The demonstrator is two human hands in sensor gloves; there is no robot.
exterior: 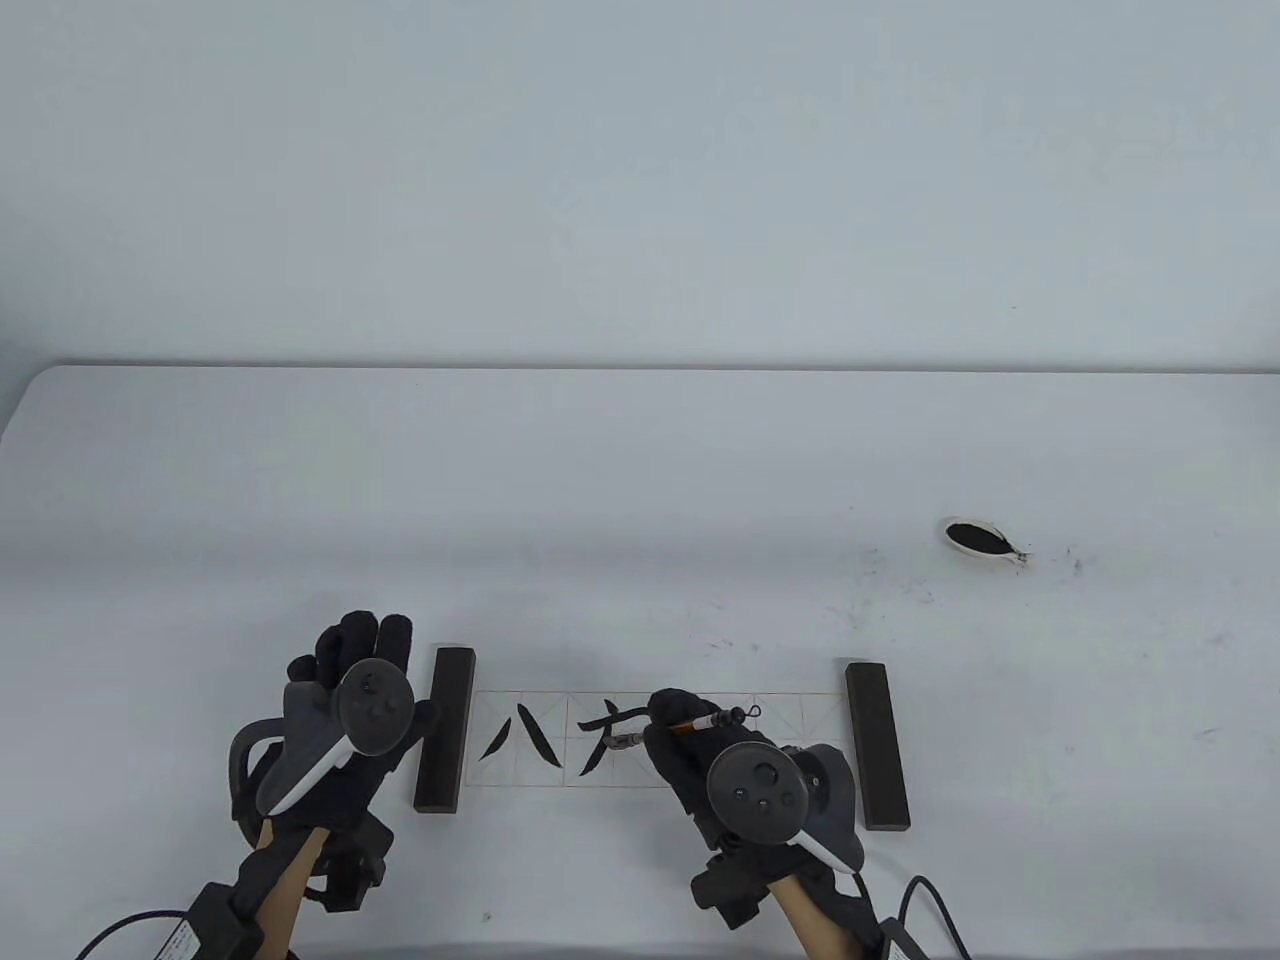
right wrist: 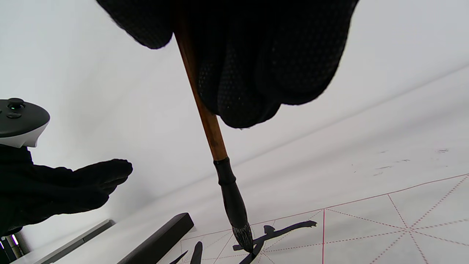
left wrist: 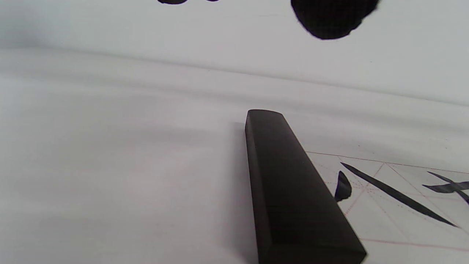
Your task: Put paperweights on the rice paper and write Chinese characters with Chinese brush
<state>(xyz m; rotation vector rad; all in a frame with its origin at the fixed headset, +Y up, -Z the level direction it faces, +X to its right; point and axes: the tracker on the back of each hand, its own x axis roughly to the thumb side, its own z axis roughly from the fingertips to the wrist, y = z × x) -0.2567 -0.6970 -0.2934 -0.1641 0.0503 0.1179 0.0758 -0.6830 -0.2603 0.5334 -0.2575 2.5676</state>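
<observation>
A strip of rice paper [exterior: 520, 700] with a red grid lies near the table's front edge, held flat by two dark paperweights, the left paperweight [exterior: 445, 727] and the right paperweight [exterior: 877, 745]. My right hand [exterior: 672, 722] grips a brown-handled brush [right wrist: 209, 124]; its black tip [right wrist: 243, 234] touches the paper on the second character's strokes [exterior: 603, 738]. One finished character [exterior: 520, 737] sits in the first square. My left hand [exterior: 360, 650] hovers just left of the left paperweight [left wrist: 289, 190] with its fingers straight, holding nothing.
A small white ink dish [exterior: 978, 539] with black ink sits at the right back of the table, with ink specks [exterior: 900, 585] scattered around it. Cables [exterior: 930, 905] trail from both wrists at the front edge.
</observation>
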